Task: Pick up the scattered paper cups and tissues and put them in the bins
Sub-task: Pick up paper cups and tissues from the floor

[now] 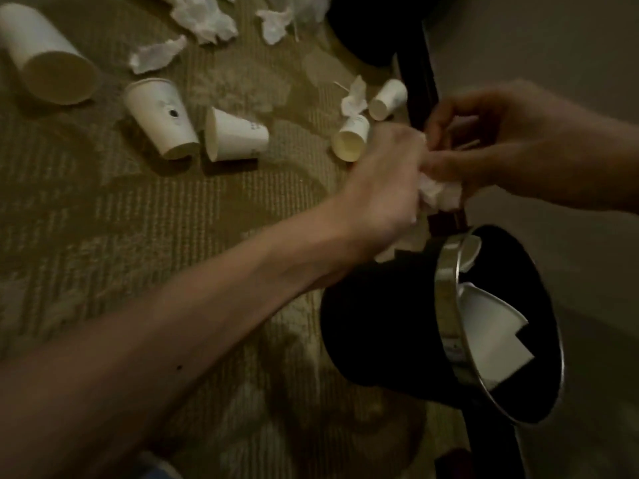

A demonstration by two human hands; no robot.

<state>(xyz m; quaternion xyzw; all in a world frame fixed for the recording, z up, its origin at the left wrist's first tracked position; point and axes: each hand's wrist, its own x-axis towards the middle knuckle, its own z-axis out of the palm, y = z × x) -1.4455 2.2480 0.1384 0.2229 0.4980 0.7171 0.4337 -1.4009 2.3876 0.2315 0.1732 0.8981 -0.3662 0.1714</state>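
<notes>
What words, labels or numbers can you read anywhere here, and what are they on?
None can be read.
Cup with the dark spot: print around it, too blurred.
Cup beside it: small dark print, too blurred.
Bin: pale label on its metal band, too blurred.

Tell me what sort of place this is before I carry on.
Most likely a carpeted indoor room, perhaps a hotel room or office, though I can't be sure. It shows patterned carpet, a small black bin with a metal rim, and a dark furniture leg beside a plain wall.
</notes>
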